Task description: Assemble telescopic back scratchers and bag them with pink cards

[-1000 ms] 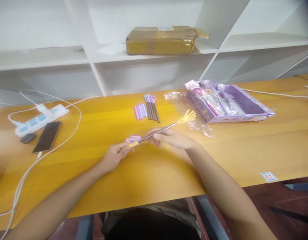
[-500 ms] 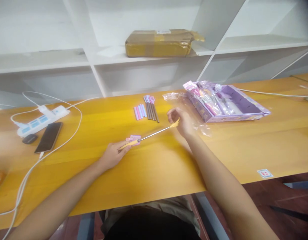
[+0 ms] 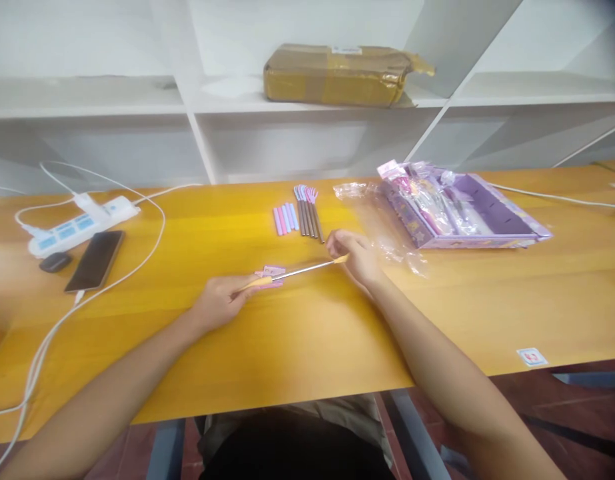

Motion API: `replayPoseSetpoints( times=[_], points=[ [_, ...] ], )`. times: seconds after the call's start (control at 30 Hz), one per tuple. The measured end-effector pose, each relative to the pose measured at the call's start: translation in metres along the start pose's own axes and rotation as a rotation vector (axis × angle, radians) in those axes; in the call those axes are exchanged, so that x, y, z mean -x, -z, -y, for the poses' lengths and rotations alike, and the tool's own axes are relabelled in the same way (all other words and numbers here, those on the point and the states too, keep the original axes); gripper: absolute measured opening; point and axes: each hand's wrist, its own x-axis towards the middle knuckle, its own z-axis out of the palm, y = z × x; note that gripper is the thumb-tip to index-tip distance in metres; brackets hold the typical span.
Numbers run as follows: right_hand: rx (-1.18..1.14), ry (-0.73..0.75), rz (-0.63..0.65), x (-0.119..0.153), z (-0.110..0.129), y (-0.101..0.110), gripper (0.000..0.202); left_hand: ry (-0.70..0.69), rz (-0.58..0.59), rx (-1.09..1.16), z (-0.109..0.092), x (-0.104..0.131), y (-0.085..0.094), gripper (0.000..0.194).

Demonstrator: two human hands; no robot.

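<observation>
A back scratcher (image 3: 305, 270) with a yellow handle, a thin metal rod and a yellow head is stretched between my two hands above the table. My left hand (image 3: 221, 301) is closed around its handle end. At the other end, the curled fingers of my right hand (image 3: 356, 259) are on the yellow head, partly covering it. Small pink-purple printed cards (image 3: 274, 271) lie beneath the handle, partly hidden by it. Farther back are a row of pink and blue handles (image 3: 286, 219) and, beside them, several metal rods with clawed pink and blue heads (image 3: 310, 212).
A purple box (image 3: 482, 241) with wrapped items stands at right, clear plastic wrappers (image 3: 394, 248) beside it. On the left lie a power strip (image 3: 82, 227), a phone (image 3: 95, 261) and white cables (image 3: 150, 260). A taped carton (image 3: 337, 77) sits on the shelf behind.
My right hand has come a little lower and closed more around the yellow head. The scratcher now lies at a flatter angle. The whole view has shifted slightly.
</observation>
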Motion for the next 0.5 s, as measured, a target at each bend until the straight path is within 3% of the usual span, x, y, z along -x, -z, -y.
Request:
replayPoseSetpoints(
  times=[0.2,0.5],
  points=[
    [-0.05,-0.008,0.028,0.004,0.004,-0.002,0.041,-0.112,-0.021,-0.095,-0.005,0.004,0.002,0.034],
    [-0.096,0.024,0.054,0.007,0.0,-0.005,0.039,-0.15,-0.028,-0.218,-0.016,0.009,-0.003,0.036]
  ],
)
